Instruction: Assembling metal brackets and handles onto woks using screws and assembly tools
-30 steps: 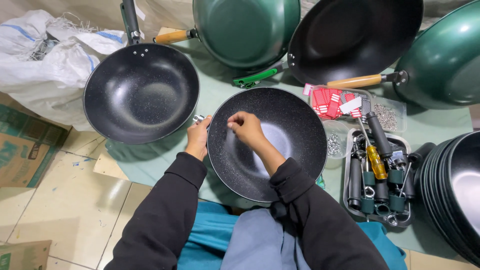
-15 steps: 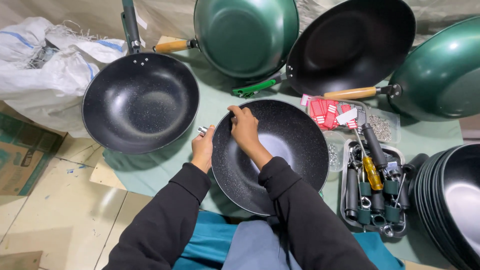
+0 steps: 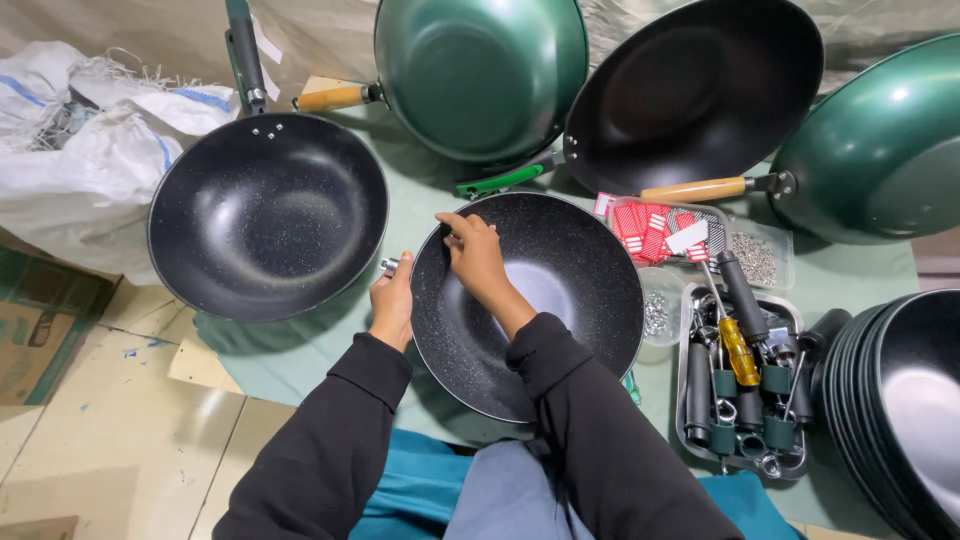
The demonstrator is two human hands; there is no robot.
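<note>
Handleless black speckled wok (image 3: 560, 300) sits centre frame on the green-covered bench (image 3: 300, 350), tilted toward the person. Left hand (image 3: 393, 300) at the wok's left rim, fingers closed on a small metal fitting (image 3: 388, 265) just outside the rim. Right hand (image 3: 475, 255) reaches inside the wok at the upper-left wall, fingers pinched narrow against the inner surface (what they pinch is too small to tell). Containers sit right of the wok: a clear tray (image 3: 612, 208) at centre right holds red-and-white tags (image 3: 650, 222); next to it a clear tray (image 3: 785, 262) of small silver screws (image 3: 755, 258); a small clear cup (image 3: 662, 285) touching the wok's right edge holds silvery washers or nuts (image 3: 656, 315); below those, a metal tray (image 3: 682, 400) at lower right holds black handles (image 3: 698, 378), green end caps (image 3: 778, 432), metal rings and a yellow-handled screwdriver (image 3: 738, 350), all jumbled. Far right edge: a stack of black woks (image 3: 900, 400) nested together. Upper frame: finished black wok with dark handle (image 3: 268, 215) at left, a green wok with wooden handle (image 3: 480, 70) leaning at top centre, a black wok with green handle (image 3: 695, 90) beside it, another green wok (image 3: 880, 150) at upper right. White woven sack (image 3: 80, 170) at upper left, cardboard (image 3: 40, 330) on the floor at left.
</note>
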